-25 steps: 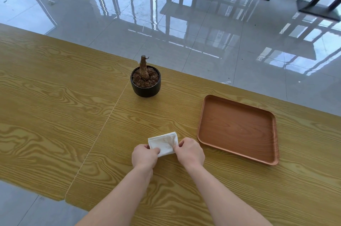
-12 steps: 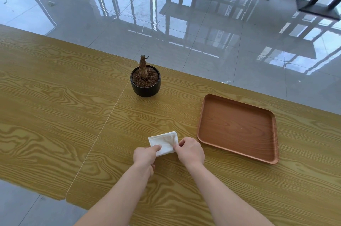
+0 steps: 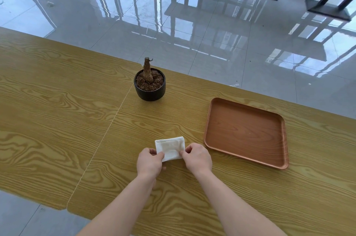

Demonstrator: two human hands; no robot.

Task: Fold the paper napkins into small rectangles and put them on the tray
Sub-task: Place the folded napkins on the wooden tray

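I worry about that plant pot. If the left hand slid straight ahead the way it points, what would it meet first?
The napkin, already under the left hand. Beyond it lies bare table, then probably the plant pot, though the line may pass slightly to its right.

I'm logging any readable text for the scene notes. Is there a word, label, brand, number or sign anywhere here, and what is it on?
None: no text can be read anywhere in this view.
napkin: plain white, no print.
tray: bare wood-tone surface, no mark.
plant pot: plain dark, no label.
table: wood grain only.
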